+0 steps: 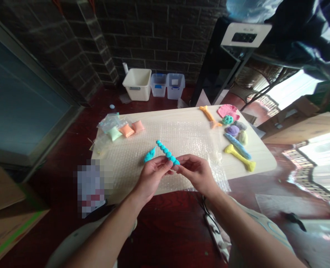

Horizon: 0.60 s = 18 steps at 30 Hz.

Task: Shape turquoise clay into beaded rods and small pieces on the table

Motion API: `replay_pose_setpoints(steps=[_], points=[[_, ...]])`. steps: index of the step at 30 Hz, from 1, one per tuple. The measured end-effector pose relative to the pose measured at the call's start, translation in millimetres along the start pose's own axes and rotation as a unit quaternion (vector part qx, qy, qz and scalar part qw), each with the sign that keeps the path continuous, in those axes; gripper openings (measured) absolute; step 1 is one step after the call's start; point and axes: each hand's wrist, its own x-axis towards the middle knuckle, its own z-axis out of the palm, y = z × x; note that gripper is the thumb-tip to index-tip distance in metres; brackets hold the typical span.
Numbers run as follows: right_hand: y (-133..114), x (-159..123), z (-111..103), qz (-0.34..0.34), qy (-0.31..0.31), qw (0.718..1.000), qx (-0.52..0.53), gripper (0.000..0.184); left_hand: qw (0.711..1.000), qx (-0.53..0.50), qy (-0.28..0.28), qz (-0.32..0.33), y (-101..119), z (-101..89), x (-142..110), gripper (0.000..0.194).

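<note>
Between my two hands is a turquoise clay strand of joined balls (167,154), small at its far tip and larger toward me. My left hand (155,171) pinches its near part with thumb and fingers. From the other side, my right hand (195,170) grips the near end, its fingertips close to the left thumb. The fingers cover some of the lowest balls. Just beyond my left hand, a turquoise clay lump (149,155) with a thin pointed tip lies on the bubble wrap (131,163).
Orange (127,130) and green (114,134) clay packets lie at the table's left. At right are a yellow bone shape (240,158), a blue roll (237,146), an orange bone shape (209,116), and a pink piece (228,111). Bins (138,85) stand on the floor behind.
</note>
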Motion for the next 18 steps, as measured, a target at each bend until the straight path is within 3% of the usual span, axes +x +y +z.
replay_pose_setpoints(steps=[6,9,14,18], points=[[1.1,-4.5,2.4,-0.031,0.059,0.996,-0.053,0.027,0.999,-0.046,0.008,0.020,-0.8,3.6,0.1,0.025],[-1.3,-6.0,5.2,-0.036,0.054,0.996,-0.054,0.027,0.998,-0.051,0.033,0.035,0.8,3.7,0.7,0.027],[-5.6,-5.1,6.6,-0.028,0.065,0.997,-0.024,0.019,0.997,0.011,0.046,0.066,2.1,3.9,-0.4,0.028],[-8.6,-4.8,8.1,-0.024,0.071,0.997,0.009,0.023,0.995,0.042,0.034,0.079,1.1,5.3,-2.0,0.026]])
